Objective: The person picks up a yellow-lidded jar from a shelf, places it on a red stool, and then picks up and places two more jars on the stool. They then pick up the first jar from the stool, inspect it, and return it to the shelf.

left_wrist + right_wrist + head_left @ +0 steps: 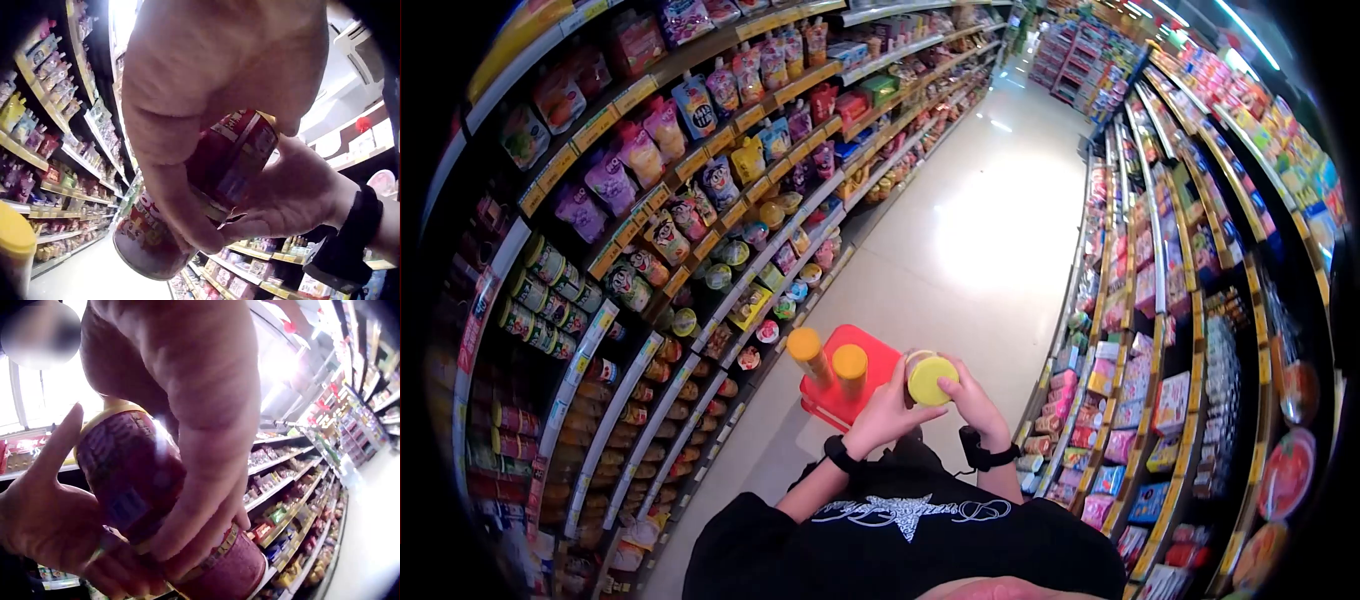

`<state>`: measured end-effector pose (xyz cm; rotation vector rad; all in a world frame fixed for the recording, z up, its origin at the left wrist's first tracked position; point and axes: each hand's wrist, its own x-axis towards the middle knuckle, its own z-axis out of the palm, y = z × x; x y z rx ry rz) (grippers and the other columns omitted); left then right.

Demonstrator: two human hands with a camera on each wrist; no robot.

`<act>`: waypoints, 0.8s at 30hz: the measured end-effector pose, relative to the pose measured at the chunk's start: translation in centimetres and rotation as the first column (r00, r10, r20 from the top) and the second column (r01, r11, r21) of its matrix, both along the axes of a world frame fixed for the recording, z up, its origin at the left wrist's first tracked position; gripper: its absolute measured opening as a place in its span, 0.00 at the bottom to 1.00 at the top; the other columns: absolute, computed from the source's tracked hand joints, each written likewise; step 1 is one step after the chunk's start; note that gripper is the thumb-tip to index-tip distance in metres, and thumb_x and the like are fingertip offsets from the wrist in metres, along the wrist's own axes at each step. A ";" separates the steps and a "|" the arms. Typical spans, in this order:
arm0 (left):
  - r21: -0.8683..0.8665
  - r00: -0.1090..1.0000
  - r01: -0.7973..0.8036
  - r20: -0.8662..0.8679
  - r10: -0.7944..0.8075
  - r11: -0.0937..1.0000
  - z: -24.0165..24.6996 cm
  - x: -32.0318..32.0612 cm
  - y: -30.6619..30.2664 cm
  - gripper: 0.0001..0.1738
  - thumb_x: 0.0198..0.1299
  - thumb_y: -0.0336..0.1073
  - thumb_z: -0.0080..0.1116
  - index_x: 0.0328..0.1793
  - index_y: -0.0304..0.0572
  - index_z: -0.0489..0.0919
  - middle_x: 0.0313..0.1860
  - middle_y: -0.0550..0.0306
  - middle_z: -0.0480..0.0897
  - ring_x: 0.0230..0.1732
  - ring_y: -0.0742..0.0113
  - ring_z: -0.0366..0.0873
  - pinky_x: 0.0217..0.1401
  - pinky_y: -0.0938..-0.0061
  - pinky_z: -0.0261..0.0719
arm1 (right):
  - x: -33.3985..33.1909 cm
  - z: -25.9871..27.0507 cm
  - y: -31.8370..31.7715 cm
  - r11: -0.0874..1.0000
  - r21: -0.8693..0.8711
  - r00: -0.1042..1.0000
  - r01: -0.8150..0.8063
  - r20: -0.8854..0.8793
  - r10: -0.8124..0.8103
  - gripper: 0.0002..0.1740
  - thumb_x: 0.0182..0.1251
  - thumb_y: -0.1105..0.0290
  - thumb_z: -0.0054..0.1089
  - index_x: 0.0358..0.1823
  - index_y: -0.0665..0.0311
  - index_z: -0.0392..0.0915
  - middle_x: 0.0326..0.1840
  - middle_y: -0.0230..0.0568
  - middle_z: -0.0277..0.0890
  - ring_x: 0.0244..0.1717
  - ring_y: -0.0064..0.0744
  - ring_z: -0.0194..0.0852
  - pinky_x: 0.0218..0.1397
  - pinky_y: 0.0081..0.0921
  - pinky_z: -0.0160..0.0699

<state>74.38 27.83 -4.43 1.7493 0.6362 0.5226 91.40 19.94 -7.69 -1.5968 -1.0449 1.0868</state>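
Both hands hold a tall dark-red canister with a yellow lid (927,381) in front of the body. My left hand (888,412) grips its side; the left wrist view shows fingers curled over the printed red wall (231,162). My right hand (974,405) holds the opposite side, its thumb resting at the lid's edge in the head view. Seen from the right wrist, the canister (128,469) leans, with its lower end (231,569) showing past the fingers. Part of the wall is hidden by the hands.
Two tall canisters with orange lids, one left (805,345) and one nearer (850,362), stand at a red basket (880,348) low beyond the left hand. Stocked shelves (730,230) line the left, more shelves (1160,300) the right. A pale tiled aisle floor (930,270) runs between them.
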 end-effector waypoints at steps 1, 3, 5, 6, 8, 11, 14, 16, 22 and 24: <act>-0.036 0.998 -0.041 -0.039 0.040 0.999 -0.2 0.5 0.3 0.48 0.53 0.48 0.70 0.72 0.39 0.54 0.54 0.39 0.78 0.54 0.48 0.80 0.55 0.63 0.78 | 0.7 -0.5 0.9 0.999 -0.005 0.997 -0.053 -0.065 0.052 0.33 0.72 0.60 0.54 0.71 0.68 0.56 0.65 0.52 0.67 0.66 0.38 0.65 0.69 0.31 0.63; -0.100 0.985 -0.108 -0.147 0.093 0.989 -1.1 2.1 1.0 0.47 0.56 0.49 0.66 0.74 0.38 0.53 0.56 0.37 0.77 0.58 0.44 0.78 0.59 0.60 0.76 | 2.7 -1.9 3.2 0.989 -0.020 0.987 -0.144 -0.070 0.142 0.34 0.72 0.58 0.54 0.71 0.69 0.55 0.66 0.52 0.66 0.67 0.38 0.64 0.70 0.31 0.61; -0.132 0.969 -0.215 -0.154 0.194 0.968 -1.4 3.9 1.5 0.47 0.56 0.49 0.66 0.73 0.37 0.53 0.57 0.37 0.77 0.58 0.44 0.78 0.60 0.61 0.76 | 4.7 -2.4 5.4 0.971 -0.035 0.968 -0.236 -0.096 0.232 0.35 0.72 0.57 0.54 0.71 0.71 0.55 0.67 0.53 0.65 0.69 0.39 0.62 0.71 0.31 0.60; -0.150 0.956 -0.267 -0.163 0.242 0.952 -1.6 4.7 1.5 0.47 0.56 0.49 0.66 0.73 0.37 0.53 0.58 0.37 0.77 0.58 0.44 0.78 0.60 0.61 0.76 | 5.6 -2.0 6.4 0.959 -0.041 0.954 -0.280 -0.121 0.273 0.36 0.71 0.56 0.54 0.71 0.71 0.55 0.67 0.53 0.65 0.69 0.39 0.61 0.71 0.31 0.59; -0.077 0.933 -0.340 -0.148 0.327 0.937 -4.5 6.6 2.3 0.58 0.54 0.57 0.66 0.76 0.32 0.44 0.51 0.32 0.79 0.51 0.42 0.81 0.51 0.61 0.81 | 7.5 -2.2 8.3 0.930 -0.048 0.926 -0.365 -0.121 0.357 0.37 0.71 0.55 0.54 0.71 0.73 0.55 0.68 0.53 0.64 0.70 0.40 0.61 0.72 0.31 0.58; -0.061 0.890 -0.446 -0.138 0.435 0.893 -6.1 9.4 3.2 0.57 0.54 0.57 0.66 0.76 0.33 0.44 0.51 0.32 0.79 0.50 0.42 0.82 0.50 0.62 0.82 | 10.4 -3.6 11.1 0.882 -0.057 0.882 -0.467 -0.096 0.461 0.38 0.70 0.53 0.55 0.71 0.73 0.55 0.68 0.54 0.64 0.70 0.41 0.60 0.72 0.31 0.58; -0.056 0.837 -0.537 -0.165 0.522 0.842 -7.8 11.9 3.3 0.56 0.54 0.55 0.67 0.76 0.34 0.46 0.53 0.33 0.78 0.51 0.42 0.81 0.51 0.63 0.82 | 12.4 -5.6 13.0 0.850 -0.110 0.853 -0.515 -0.167 0.495 0.40 0.68 0.51 0.56 0.71 0.73 0.55 0.69 0.54 0.63 0.71 0.42 0.60 0.72 0.32 0.58; -0.083 0.802 -0.587 -0.191 0.566 0.805 -8.3 13.3 3.3 0.54 0.54 0.54 0.67 0.76 0.34 0.48 0.56 0.34 0.76 0.54 0.43 0.80 0.53 0.63 0.81 | 13.5 -7.9 13.8 0.823 -0.176 0.839 -0.539 -0.192 0.509 0.42 0.67 0.50 0.57 0.72 0.73 0.55 0.69 0.54 0.63 0.71 0.42 0.59 0.72 0.33 0.58; -0.317 0.755 -0.655 -0.232 0.613 0.686 -17.2 14.5 2.5 0.54 0.54 0.52 0.66 0.77 0.39 0.45 0.57 0.34 0.76 0.58 0.42 0.77 0.57 0.60 0.77 | 14.1 -14.1 15.1 0.681 -0.373 0.774 -0.630 -0.371 0.513 0.43 0.68 0.53 0.56 0.75 0.69 0.48 0.69 0.50 0.61 0.70 0.38 0.60 0.68 0.31 0.65; -0.404 0.741 -0.670 -0.307 0.597 0.624 -20.8 14.2 2.1 0.55 0.54 0.52 0.65 0.78 0.41 0.43 0.55 0.34 0.77 0.57 0.40 0.77 0.58 0.59 0.76 | 13.4 -17.6 15.4 0.634 -0.413 0.747 -0.654 -0.485 0.455 0.42 0.68 0.54 0.57 0.75 0.67 0.48 0.68 0.48 0.62 0.68 0.36 0.62 0.65 0.31 0.69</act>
